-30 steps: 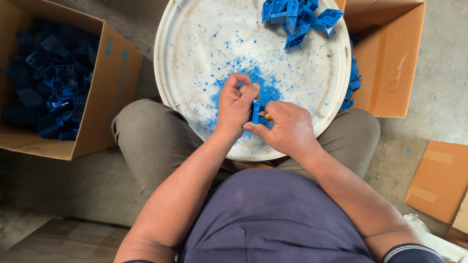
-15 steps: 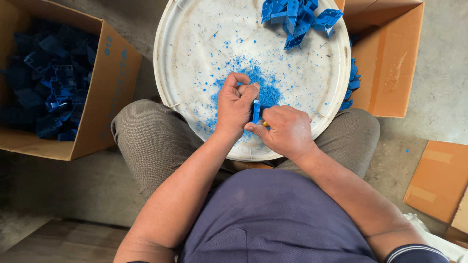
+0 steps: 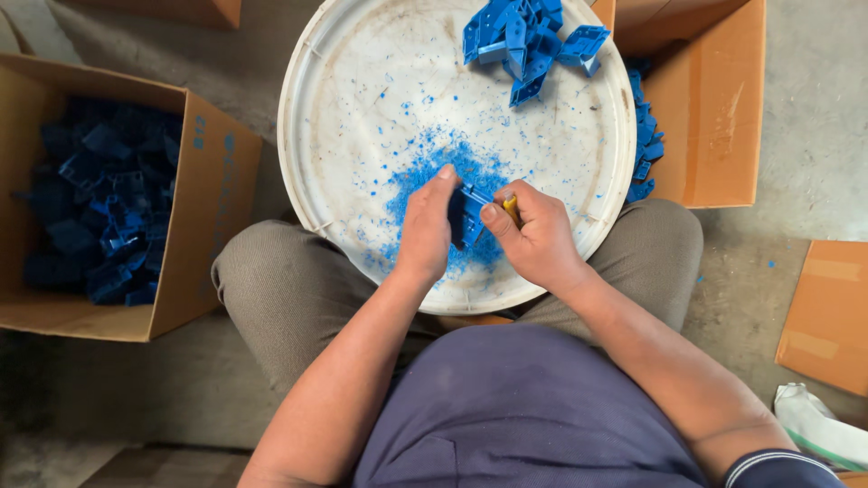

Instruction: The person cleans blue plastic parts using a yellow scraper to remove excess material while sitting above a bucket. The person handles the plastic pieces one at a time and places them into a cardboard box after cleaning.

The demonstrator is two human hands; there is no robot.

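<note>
The left hand (image 3: 425, 230) is closed around a small blue plastic part (image 3: 468, 215), fingers wrapped over its left side and holding it upright just above the tray. The right hand (image 3: 535, 237) is clamped on a small tool with a yellow handle (image 3: 511, 208), only a sliver of it showing between thumb and forefinger; its tip meets the right edge of the blue part, so the two hands nearly touch across the piece.

Beneath them lies a scatter of blue shavings (image 3: 434, 172) — thickest right under the hands, thinning toward the rim. They sit on a round white tray (image 3: 362, 108), worn and stained, resting on the person's lap over grey-brown trousers (image 3: 289, 289).

At the tray's far edge is a heap of blue plastic parts (image 3: 524, 41). To the left stands an open cardboard box (image 3: 203, 208) filled with more blue pieces; to the right, another open cardboard box (image 3: 714, 108) — a few blue parts show in the gap between it and the tray.
</note>
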